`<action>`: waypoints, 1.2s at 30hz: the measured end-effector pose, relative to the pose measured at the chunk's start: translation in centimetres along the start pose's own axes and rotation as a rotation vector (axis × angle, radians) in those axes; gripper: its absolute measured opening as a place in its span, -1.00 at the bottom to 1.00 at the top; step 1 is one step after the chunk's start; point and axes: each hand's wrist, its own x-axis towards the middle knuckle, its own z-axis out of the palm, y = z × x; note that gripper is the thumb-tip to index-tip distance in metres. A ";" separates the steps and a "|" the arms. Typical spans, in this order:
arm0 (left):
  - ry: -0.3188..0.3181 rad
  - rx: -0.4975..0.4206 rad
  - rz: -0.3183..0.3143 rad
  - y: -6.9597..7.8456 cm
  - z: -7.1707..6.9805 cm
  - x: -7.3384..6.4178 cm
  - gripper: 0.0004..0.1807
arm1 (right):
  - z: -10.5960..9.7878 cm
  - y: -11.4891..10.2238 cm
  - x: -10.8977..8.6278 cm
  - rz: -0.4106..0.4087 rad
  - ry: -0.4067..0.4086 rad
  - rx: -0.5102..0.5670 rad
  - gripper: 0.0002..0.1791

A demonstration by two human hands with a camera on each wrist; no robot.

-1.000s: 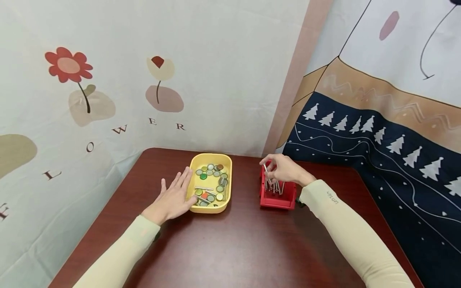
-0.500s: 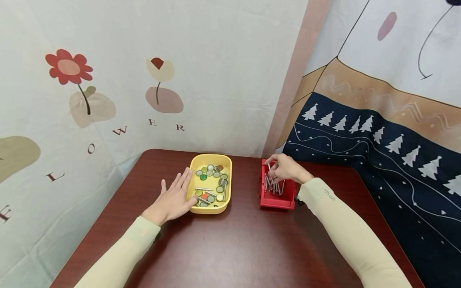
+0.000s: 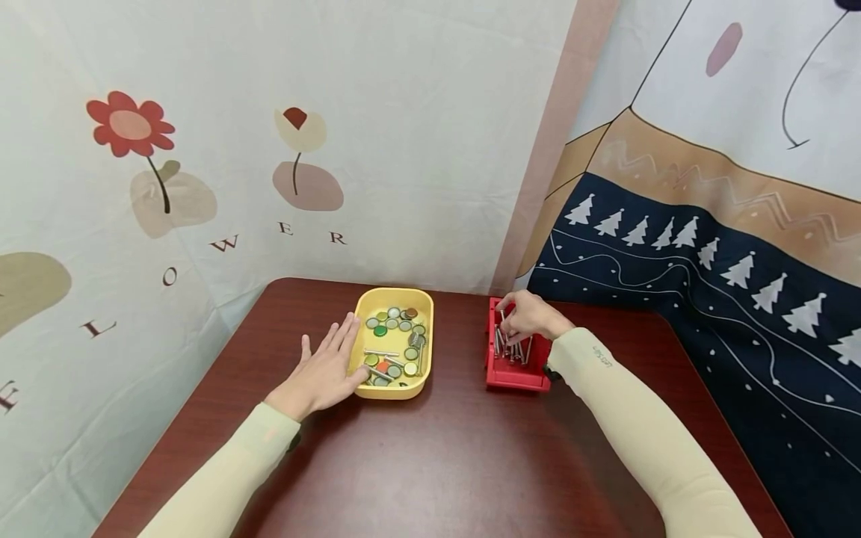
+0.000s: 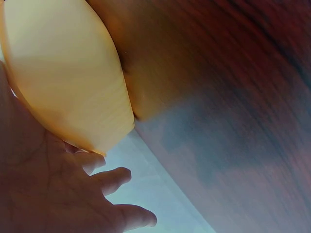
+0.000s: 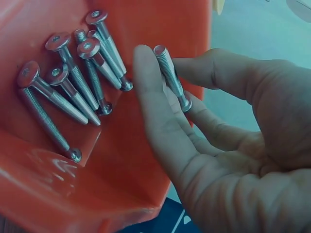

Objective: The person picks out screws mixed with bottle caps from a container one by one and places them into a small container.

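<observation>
My right hand (image 3: 531,315) is over the back of a red bin (image 3: 518,381), pinching one silver bolt (image 5: 170,73) between thumb and fingers. In the right wrist view the bolt's threaded end points up and its flat head down. Several similar bolts (image 5: 73,68) lean against the bin's inner wall beside my fingers. On the left, my left hand (image 3: 323,373) lies spread against a yellow tray (image 3: 430,329), fingers straight along its left side and thumb at the near rim. The left wrist view shows the palm beside the tray's outer wall (image 4: 68,73).
Inside the yellow tray lie several bottle caps (image 3: 392,323) and several loose bolts (image 3: 381,353). Both containers stand near the back edge of a dark red-brown table (image 3: 430,463). A printed cloth backdrop (image 3: 417,149) hangs right behind it.
My right hand has shifted slightly to the right with the bolt, farther inside the red bin's outline. The left hand and yellow tray have stayed put.
</observation>
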 end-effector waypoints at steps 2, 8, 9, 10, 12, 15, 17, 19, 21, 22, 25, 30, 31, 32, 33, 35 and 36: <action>0.001 0.001 0.001 0.0 0.0 0.0 0.05 | 0.2 0.0 0.2 0.017 -0.001 -0.018 -0.40; 0.000 0.005 0.002 -0.1 0.1 0.1 0.06 | 0.5 -0.2 0.6 0.058 -0.002 -0.060 -0.40; 0.000 0.005 0.002 -0.1 0.1 0.1 0.06 | 0.6 -0.2 0.7 0.064 -0.003 -0.058 -0.40; -0.001 0.004 0.002 -0.1 0.1 0.1 0.06 | 0.6 -0.2 0.7 0.067 -0.004 -0.057 -0.41; 0.000 0.004 0.004 -0.1 0.1 0.1 0.06 | 0.6 -0.3 0.8 0.070 -0.002 -0.051 -0.41; -0.001 0.004 0.004 -0.1 0.1 0.1 0.05 | 0.7 -0.3 0.9 0.071 0.006 -0.043 -0.42; -0.004 0.004 0.002 -0.1 0.1 0.1 0.05 | 0.6 -0.3 0.8 0.070 0.010 -0.048 -0.42; -0.006 0.006 0.001 -0.1 0.1 0.1 0.05 | 0.6 -0.3 0.7 0.066 0.016 -0.054 -0.42; -0.006 0.007 0.001 -0.1 0.0 0.1 0.05 | 0.5 -0.5 0.5 0.056 0.024 -0.059 -0.42; -0.005 0.009 0.002 -0.1 0.0 0.1 0.05 | 0.5 -0.5 0.4 0.048 0.030 -0.063 -0.43; -0.003 0.010 0.003 -0.1 0.0 0.0 0.05 | 0.4 -0.8 0.1 0.016 0.056 -0.088 -0.45; -0.008 0.005 0.002 0.0 0.0 -0.1 0.05 | 0.5 -1.1 -0.5 -0.027 0.105 -0.198 -0.50; -0.009 0.005 0.001 0.0 0.0 -0.1 0.05 | 0.5 -1.2 -0.6 -0.039 0.122 -0.228 -0.51; -0.008 0.005 0.001 0.0 -0.1 -0.1 0.05 | 0.6 -1.2 -0.8 -0.051 0.138 -0.248 -0.52; -0.008 0.006 0.001 0.0 -0.1 -0.1 0.05 | 0.7 -1.3 -0.9 -0.065 0.159 -0.266 -0.53; -0.006 0.008 0.001 0.1 -0.1 -0.1 0.05 | 1.0 -1.5 -1.1 -0.105 0.204 -0.304 -0.57; -0.006 0.010 0.001 0.1 -0.1 -0.1 0.05 | 1.2 -1.6 -1.2 -0.129 0.223 -0.323 -0.58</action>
